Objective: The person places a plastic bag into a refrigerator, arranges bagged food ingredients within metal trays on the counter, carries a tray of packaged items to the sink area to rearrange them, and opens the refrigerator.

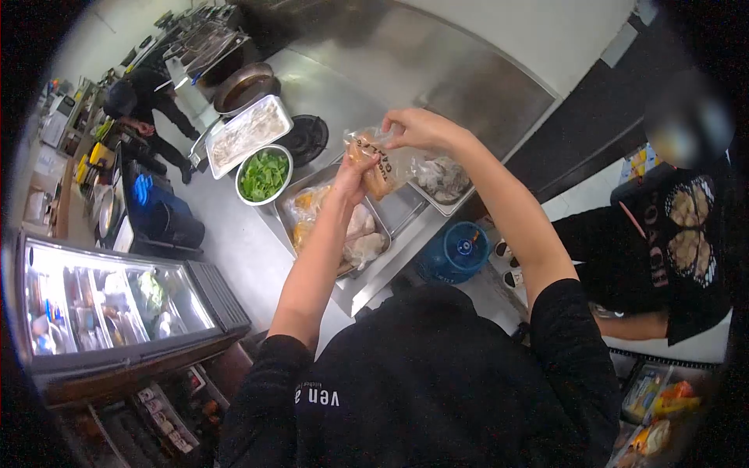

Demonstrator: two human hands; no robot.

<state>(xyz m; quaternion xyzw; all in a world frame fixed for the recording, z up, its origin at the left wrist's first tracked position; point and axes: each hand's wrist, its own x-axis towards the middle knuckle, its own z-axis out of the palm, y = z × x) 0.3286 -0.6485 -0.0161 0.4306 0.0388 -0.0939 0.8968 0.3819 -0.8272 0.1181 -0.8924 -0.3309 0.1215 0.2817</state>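
My left hand (355, 178) is wrapped round a clear plastic bag (380, 181) with dark lettering and orange-brown contents. My right hand (417, 131) is at the upper edge of the same bag, its fingers bent and closed on the plastic. Below my left hand, a metal tray (388, 261) bears plastic bags (363, 238) of pale and orange food. Just right of the held bag stands a metal pan (446, 209) with a bag of greyish food (438, 179).
A bowl of green leaves (265, 175), a white tray (248, 136) and a black burner (304, 139) are left of my hands. A blue water jug (455, 253) stands below the counter. One person (136, 101) bends at far left; another (655, 249) is at right.
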